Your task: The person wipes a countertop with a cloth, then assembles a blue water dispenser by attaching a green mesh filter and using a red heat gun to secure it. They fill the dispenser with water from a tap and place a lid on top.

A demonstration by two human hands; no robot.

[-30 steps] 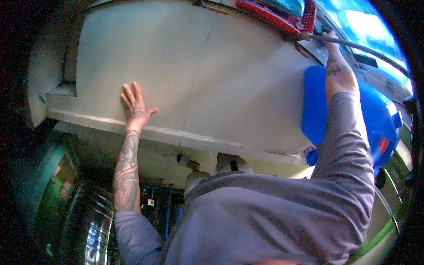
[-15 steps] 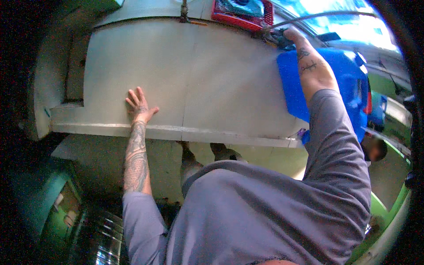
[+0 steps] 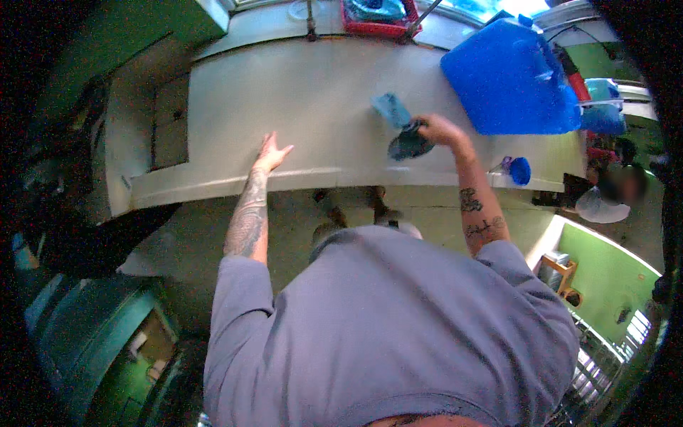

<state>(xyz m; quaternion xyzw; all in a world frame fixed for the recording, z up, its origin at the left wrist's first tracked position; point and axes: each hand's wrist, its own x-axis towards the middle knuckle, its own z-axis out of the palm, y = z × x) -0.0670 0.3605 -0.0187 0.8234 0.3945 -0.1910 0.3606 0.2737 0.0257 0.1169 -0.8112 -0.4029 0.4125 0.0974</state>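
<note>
My left hand (image 3: 270, 154) rests on the pale counter (image 3: 313, 92) close to its front edge, fingers stretched out and thumb apart. Over the middle right of the counter, my right hand (image 3: 440, 132) grips the end of a dark, rounded item (image 3: 410, 141), blurred by motion; its kind cannot be told. Just beyond it is a light-blue, flat-looking piece (image 3: 390, 109), also blurred. Whether the two are joined or both held is unclear.
A large blue jerrycan (image 3: 509, 78) lies at the right, with a round blue cap (image 3: 521, 171) nearer the front edge. A red basket (image 3: 380, 27) stands behind the counter's back edge, beside an upright pipe (image 3: 310, 21). Another person (image 3: 626, 186) is at the far right.
My right hand has come back from beside the red basket to mid-counter with the dark item. My left hand stays on the counter. The view has shifted.
</note>
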